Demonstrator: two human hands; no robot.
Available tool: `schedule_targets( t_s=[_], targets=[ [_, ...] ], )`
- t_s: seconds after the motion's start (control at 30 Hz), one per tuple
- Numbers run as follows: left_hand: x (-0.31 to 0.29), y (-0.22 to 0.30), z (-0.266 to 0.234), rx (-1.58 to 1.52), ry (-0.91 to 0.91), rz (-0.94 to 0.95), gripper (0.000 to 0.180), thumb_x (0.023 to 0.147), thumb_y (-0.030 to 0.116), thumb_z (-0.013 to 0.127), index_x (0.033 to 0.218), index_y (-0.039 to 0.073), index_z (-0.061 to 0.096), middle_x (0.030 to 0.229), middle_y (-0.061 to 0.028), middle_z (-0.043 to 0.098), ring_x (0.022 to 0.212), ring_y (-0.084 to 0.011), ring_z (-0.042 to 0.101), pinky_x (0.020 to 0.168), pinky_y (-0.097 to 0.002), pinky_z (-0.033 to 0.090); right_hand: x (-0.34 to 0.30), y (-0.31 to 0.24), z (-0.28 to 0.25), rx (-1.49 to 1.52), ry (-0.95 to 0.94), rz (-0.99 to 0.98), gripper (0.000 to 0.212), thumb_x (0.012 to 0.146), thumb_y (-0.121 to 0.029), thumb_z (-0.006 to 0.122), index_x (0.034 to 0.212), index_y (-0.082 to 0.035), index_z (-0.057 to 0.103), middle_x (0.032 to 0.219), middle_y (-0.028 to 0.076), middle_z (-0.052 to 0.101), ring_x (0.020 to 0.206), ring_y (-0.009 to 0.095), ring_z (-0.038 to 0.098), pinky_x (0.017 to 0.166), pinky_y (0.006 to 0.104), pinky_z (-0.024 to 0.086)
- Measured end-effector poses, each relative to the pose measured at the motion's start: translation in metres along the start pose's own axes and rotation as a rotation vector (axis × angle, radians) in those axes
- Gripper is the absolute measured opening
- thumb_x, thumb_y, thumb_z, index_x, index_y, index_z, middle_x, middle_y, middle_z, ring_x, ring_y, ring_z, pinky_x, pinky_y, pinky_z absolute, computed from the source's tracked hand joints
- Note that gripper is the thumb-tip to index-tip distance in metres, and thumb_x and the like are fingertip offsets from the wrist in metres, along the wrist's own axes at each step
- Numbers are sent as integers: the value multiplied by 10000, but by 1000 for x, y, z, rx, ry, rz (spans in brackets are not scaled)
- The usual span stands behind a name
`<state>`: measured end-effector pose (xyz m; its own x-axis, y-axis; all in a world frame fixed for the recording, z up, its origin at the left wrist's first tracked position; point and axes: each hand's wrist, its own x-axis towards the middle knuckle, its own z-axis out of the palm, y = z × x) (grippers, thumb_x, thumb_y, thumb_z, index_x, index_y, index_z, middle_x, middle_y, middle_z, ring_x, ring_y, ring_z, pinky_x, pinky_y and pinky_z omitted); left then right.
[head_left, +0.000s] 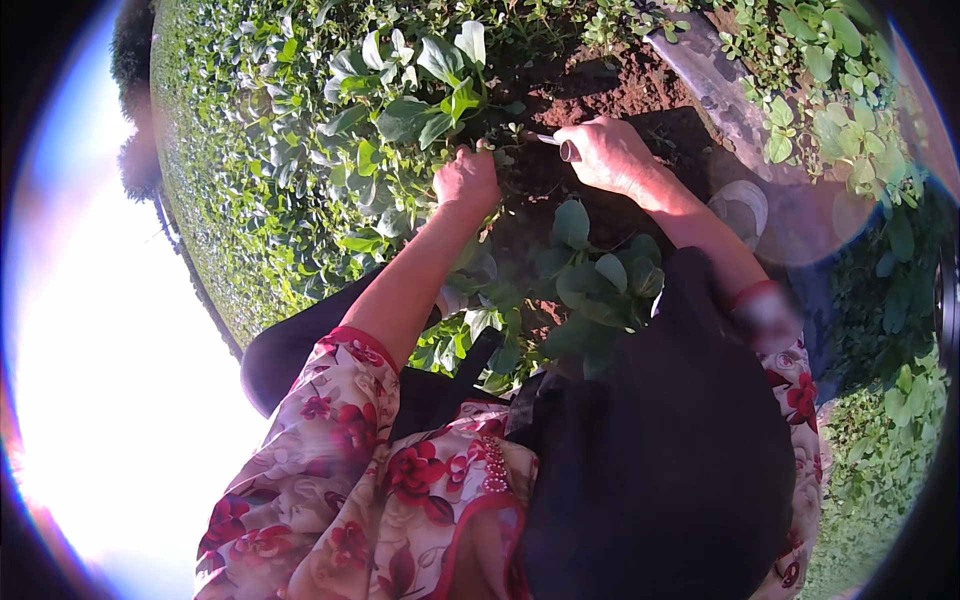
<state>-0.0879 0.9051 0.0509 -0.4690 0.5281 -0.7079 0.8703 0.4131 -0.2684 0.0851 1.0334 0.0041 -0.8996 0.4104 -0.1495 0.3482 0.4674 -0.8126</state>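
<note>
My left hand (467, 180) is closed at the base of a broad-leaved green plant (436, 95), with thin stems and small leaves around its fingers. Exactly which stems it grips is partly hidden. To its right, my right hand (607, 155) is wrapped round a small hand tool (568, 152) with a tube-like handle end. A short, thin, pale piece of it points left toward my left hand, over dark shaded soil. The tool's full shape is covered by my fingers. Another broad-leaved plant (600, 275) stands between my forearms, nearer to me.
Dense low greenery (230, 150) spreads across the left. Bare reddish soil (610, 85) shows beyond my right hand. A grey strip of sheeting (715, 85) runs along the right, with more leafy plants (830, 120) beside it. A pale shoe (740, 212) is near my right forearm.
</note>
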Motion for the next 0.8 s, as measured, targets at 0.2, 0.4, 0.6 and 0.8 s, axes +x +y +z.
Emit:
schedule_targets(
  t_s=[0.2,0.4,0.6,0.8],
  targets=[
    [12,-3,19,-28,86,-69,470,802,259,613,1224,71,529,1086,-186,605,957,-336,645,791,-428,536,-45,5,-10,-46,64,44,250,709,-169,653,955,-136,681,788,123,675,709,308,657,653,406,521],
    [25,-5,1,-226,-178,-161,402,775,330,627,1097,91,647,1130,-137,643,1066,-280,617,873,-377,506,9,9,32,-15,45,6,155,782,-144,618,918,-125,689,733,146,654,689,329,646,631,414,523],
    [8,-17,39,-156,92,-72,343,793,321,627,1109,193,662,1099,-105,660,1061,-273,616,835,-394,519,18,-17,31,-43,-147,79,209,738,-147,607,933,-134,683,813,126,681,772,306,660,692,412,529],
    [-64,-6,36,-357,355,203,367,632,135,672,990,156,595,1085,-101,460,719,-306,631,613,-418,521,-22,-7,-20,51,-13,169,205,752,-180,640,949,-156,689,788,121,676,738,318,654,670,401,519]
  ],
)
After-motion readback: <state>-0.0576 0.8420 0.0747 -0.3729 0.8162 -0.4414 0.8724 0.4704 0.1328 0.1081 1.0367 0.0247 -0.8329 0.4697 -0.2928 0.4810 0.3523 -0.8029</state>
